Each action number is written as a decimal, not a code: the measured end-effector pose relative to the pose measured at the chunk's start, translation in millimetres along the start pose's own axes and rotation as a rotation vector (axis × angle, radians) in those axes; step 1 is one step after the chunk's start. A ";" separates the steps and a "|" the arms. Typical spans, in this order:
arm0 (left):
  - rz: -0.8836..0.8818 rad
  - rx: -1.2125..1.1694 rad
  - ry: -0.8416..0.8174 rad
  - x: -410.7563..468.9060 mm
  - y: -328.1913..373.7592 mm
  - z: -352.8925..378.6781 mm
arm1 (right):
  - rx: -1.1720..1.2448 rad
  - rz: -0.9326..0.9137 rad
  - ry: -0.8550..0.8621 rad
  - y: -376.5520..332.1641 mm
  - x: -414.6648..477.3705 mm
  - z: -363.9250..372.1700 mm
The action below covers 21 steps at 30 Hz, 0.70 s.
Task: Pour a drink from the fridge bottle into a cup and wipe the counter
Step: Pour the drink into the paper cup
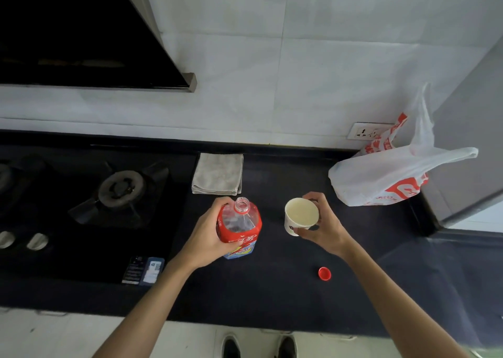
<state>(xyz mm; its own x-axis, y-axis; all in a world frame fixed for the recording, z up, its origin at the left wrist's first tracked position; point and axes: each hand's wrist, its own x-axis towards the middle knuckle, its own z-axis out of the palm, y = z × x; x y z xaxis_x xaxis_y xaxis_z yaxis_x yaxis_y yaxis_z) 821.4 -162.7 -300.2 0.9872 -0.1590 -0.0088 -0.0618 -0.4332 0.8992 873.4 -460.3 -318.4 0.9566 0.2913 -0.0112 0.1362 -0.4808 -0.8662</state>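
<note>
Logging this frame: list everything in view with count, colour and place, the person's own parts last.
bottle: 1, clear with red label, uncapped, centre of counter
cup: 1, white paper, right of bottle
cap: 1, red, on counter nearer the person than the cup
cloth: 1, pale grey, folded, behind bottle
counter: 1, black
bag: 1, white plastic with red print, far right
gas hob: 1, black, left
knobs: 2, pale, hob front
hood: 1, black, upper left
socket: 1, white, wall behind bag
shoes: 2, dark, bottom edge
left hand: grips bottle
right hand: holds cup
</note>
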 end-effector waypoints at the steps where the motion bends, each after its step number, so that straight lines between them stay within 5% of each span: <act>1: -0.004 0.001 0.000 -1.2 -3.0 0.7 | 0.001 0.009 -0.001 3.8 -2.9 5.0; 21: -0.022 0.001 -0.076 -0.1 -26.7 6.7 | -0.070 0.106 -0.081 44.9 -30.7 71.9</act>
<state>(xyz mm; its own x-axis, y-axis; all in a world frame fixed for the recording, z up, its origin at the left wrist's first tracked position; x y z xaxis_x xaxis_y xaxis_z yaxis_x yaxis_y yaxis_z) 822.0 -157.0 -327.2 0.9743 -0.2166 -0.0615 -0.0408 -0.4381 0.8980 831.7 -431.4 -392.9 0.9431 0.3000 -0.1433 0.0561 -0.5684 -0.8208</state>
